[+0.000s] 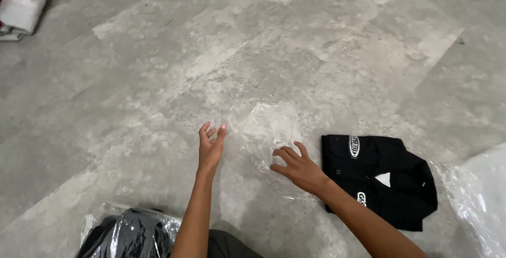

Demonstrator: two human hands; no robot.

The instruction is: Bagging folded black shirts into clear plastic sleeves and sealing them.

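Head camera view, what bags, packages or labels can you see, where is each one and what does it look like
Clear plastic bag: flat on the grey floor, under the right hand.
Bagged dark garment: bottom left, shiny clear wrap.
Clear wrap: right edge, crinkled.
Oval patch: on the folded black shirt, white on black.
White tag: at its collar.

hands (pixel 211 150): 2 | clear bags (pixel 269 131): 3 | black shirts (pixel 379 179): 1 | white bundles (pixel 23 0): 1

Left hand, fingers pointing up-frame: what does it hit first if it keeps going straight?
Likely nothing: past the left hand only bare grey floor shows up-frame. The clear plastic bag lies just to its right, under the right hand, seemingly off that line; depth is unclear.
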